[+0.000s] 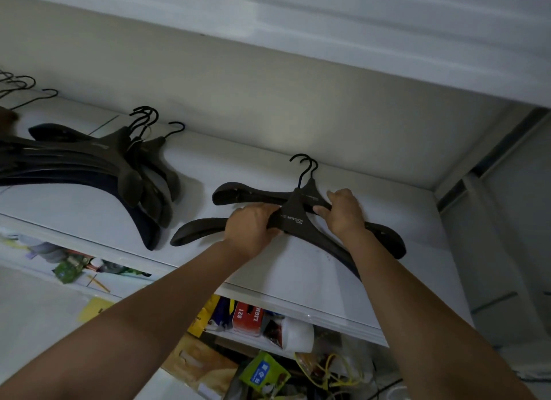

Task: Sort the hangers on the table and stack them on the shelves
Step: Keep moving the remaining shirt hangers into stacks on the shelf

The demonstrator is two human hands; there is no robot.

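Two dark wide-shouldered hangers [293, 218] lie one on the other on the white shelf [298, 268], hooks toward the back wall. My left hand [253, 227] grips the top hanger just left of its neck. My right hand [343, 212] grips the hangers just right of the neck, fingers curled over the arm. A stack of several similar dark hangers [119, 167] lies further left on the same shelf. More hanger hooks [21, 86] show at the far left edge.
The shelf above [328, 42] overhangs closely. Below the white shelf sit cluttered items: a red box [246, 317], a white container [298, 334], a green packet [262, 373], yellow cord [334, 370]. A grey upright [492, 161] bounds the shelf at the right.
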